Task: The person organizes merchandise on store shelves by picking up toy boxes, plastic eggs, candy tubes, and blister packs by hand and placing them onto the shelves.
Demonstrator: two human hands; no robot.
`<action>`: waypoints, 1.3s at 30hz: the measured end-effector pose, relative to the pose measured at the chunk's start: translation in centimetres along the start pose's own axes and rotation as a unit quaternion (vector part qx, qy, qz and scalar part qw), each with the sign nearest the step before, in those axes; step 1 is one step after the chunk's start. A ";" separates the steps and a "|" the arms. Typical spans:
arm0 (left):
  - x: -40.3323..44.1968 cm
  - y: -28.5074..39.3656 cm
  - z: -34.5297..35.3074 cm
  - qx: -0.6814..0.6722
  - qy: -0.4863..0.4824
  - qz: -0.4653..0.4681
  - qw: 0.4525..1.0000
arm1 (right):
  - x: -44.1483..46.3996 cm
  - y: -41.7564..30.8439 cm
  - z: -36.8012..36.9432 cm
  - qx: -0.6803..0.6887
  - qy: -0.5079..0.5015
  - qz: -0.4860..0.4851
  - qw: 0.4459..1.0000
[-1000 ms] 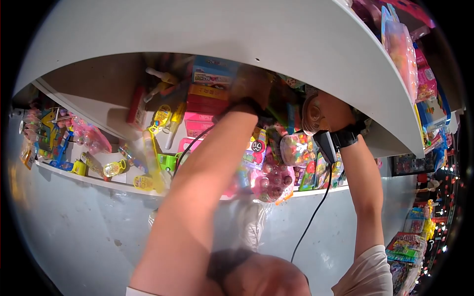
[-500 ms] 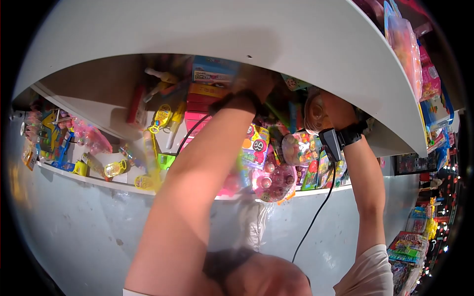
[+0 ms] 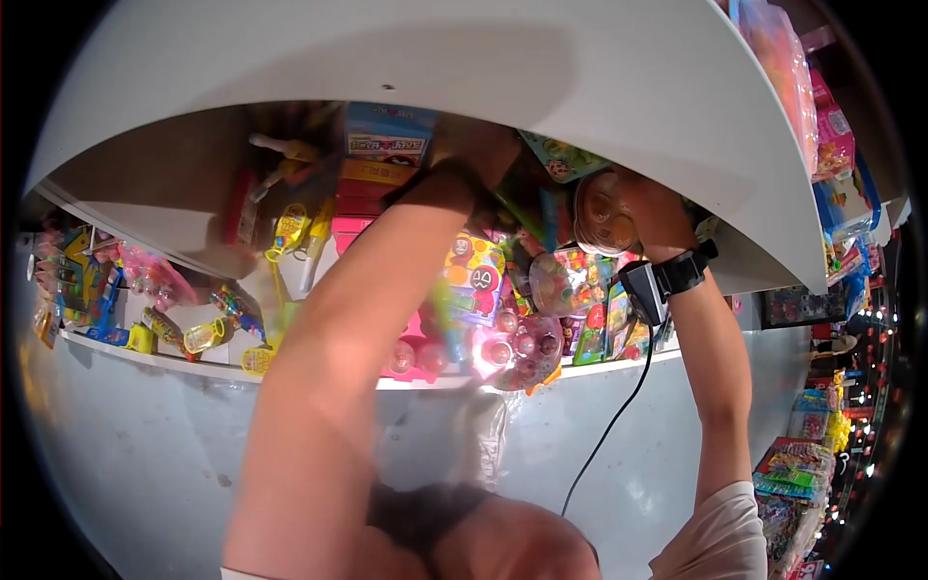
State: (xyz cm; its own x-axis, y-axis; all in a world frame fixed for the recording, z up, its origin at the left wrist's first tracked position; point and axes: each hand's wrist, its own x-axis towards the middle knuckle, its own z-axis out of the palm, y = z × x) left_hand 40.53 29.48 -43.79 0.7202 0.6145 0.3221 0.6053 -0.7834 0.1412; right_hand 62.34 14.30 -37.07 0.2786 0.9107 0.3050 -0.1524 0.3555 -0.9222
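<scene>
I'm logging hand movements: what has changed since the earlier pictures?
The view shifted, so the blue box sits further left in frame. A green pack shows more beneath the upper shelf, near the left hand. No new grip or release shows. The right hand stays at the clear round tub.

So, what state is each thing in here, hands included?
Left hand: under the upper board, shadowed and blurred; grip unclear.
Right hand: at the round clear container; grip partly hidden.
Round clear container: see-through; sealed or not, cannot tell.
Clear tub: colourful pieces inside.
Black wrist strap: fastened.
Black cable: hanging in a loose curve.
</scene>
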 end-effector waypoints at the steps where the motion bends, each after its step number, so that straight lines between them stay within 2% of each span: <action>1: 0.1 -0.1 0.3 -0.001 0.002 0.003 1.000 | -0.1 -0.3 -0.2 0.001 0.001 -0.002 1.000; 3: -0.3 -0.1 0.1 -0.079 0.052 0.019 0.995 | -0.4 -0.7 -0.5 0.000 0.002 -0.003 1.000; 7: -0.3 -0.6 2.1 -0.130 0.084 0.040 0.987 | -0.5 -0.9 -0.8 -0.006 0.003 -0.004 1.000; 9: 0.0 -0.1 4.4 0.088 0.088 0.045 0.991 | -0.4 -0.6 -0.7 -0.008 0.003 -0.003 1.000; 10: -0.1 -0.1 5.1 0.091 0.087 0.044 0.991 | -0.2 -0.4 -0.5 -0.008 0.003 -0.003 1.000; 12: -0.8 -0.2 5.0 0.103 0.167 0.061 0.979 | 0.3 0.5 0.0 -0.012 0.001 0.000 1.000; 13: -1.4 0.0 5.1 0.104 0.165 0.060 0.979 | 0.4 0.8 0.1 -0.015 0.000 0.001 1.000; 15: -3.6 0.8 3.3 -0.136 0.076 -0.041 0.987 | 0.7 1.8 0.5 -0.017 -0.001 0.004 1.000; 16: -4.6 1.5 2.4 -0.132 0.075 -0.041 0.988 | 0.9 2.3 0.8 -0.018 -0.002 0.004 1.000; 18: -6.6 3.1 0.6 -0.026 -0.016 -0.124 0.992 | 1.1 3.2 1.8 -0.017 -0.006 0.002 1.000; 19: -8.3 2.9 0.0 -0.026 -0.018 -0.124 0.992 | 1.1 3.8 2.6 -0.157 -0.005 -0.017 0.988; 20: -10.1 2.4 -0.5 0.045 0.057 0.000 0.997 | 1.2 4.5 3.6 -0.294 -0.005 -0.036 0.955; 21: -11.2 2.1 -0.9 0.114 0.132 0.123 0.977 | 1.2 5.1 4.7 -0.425 -0.006 -0.055 0.903; 22: -11.6 2.2 -1.2 0.113 0.132 0.122 0.977 | 1.4 5.6 5.6 -0.548 -0.009 -0.073 0.833; 23: -11.8 2.3 -1.5 -0.004 -0.056 0.097 0.994 | 1.7 5.8 6.1 -0.660 -0.011 -0.090 0.746; 24: -11.8 2.3 -1.7 -0.121 -0.241 0.068 0.961 | 1.9 7.0 5.2 -0.660 -0.013 -0.090 0.746; 26: -11.7 2.2 -2.2 -0.156 -0.270 0.038 0.949 | 2.2 10.2 3.3 -0.475 0.022 0.101 0.874; 27: -11.6 2.1 -2.4 -0.189 -0.298 0.008 0.936 | 1.8 10.2 5.3 -0.475 0.021 0.100 0.874; 28: -11.3 1.9 -2.7 -0.190 -0.297 0.008 0.936 | 0.8 10.2 8.9 -0.258 0.078 0.063 0.961; 29: -10.7 1.7 -2.8 -0.204 -0.295 -0.013 0.933 | 0.2 9.8 11.0 -0.026 0.132 0.023 0.991; 30: -10.2 1.5 -2.7 -0.218 -0.294 -0.034 0.930 | 0.1 9.4 11.2 -0.029 0.134 0.023 0.990; 31: -10.0 1.2 -2.0 -0.219 -0.294 -0.032 0.930 | 0.0 9.0 11.4 -0.175 0.073 -0.006 0.982; 32: -10.1 0.8 -0.2 -0.242 -0.219 -0.007 0.945 | 0.0 8.9 11.5 -0.317 0.009 -0.034 0.948; 33: -10.0 0.4 1.8 -0.263 -0.142 0.017 0.954 | 0.1 9.0 11.3 -0.317 0.009 -0.034 0.948; 34: -9.3 0.1 4.4 -0.263 -0.143 0.016 0.954 | 0.2 9.2 10.9 -0.448 -0.034 -0.130 0.884; 35: -8.4 -0.2 7.3 -0.283 -0.215 0.009 0.935 | 0.2 9.2 10.6 -0.564 -0.075 -0.223 0.792; 36: -7.9 -0.3 7.5 -0.301 -0.285 0.002 0.910 | 0.0 9.1 10.7 -0.564 -0.075 -0.222 0.792; 37: -7.8 -0.2 7.6 -0.301 -0.283 0.002 0.911 | -0.4 9.0 10.7 -0.597 -0.066 -0.156 0.784; 38: -7.7 0.1 5.5 -0.289 -0.333 -0.023 0.897 | -0.5 8.9 10.7 -0.627 -0.058 -0.087 0.772; 39: -7.8 0.3 3.5 -0.276 -0.381 -0.048 0.881 | -0.3 8.9 10.6 -0.626 -0.060 -0.087 0.773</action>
State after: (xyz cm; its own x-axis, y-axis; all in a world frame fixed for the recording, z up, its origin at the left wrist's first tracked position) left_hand 36.26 24.79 -49.54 0.8204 0.3993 -0.4093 0.5704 -0.5209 0.6351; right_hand 50.82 19.48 -42.86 0.0900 0.9118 0.4006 0.9351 0.0610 -0.3491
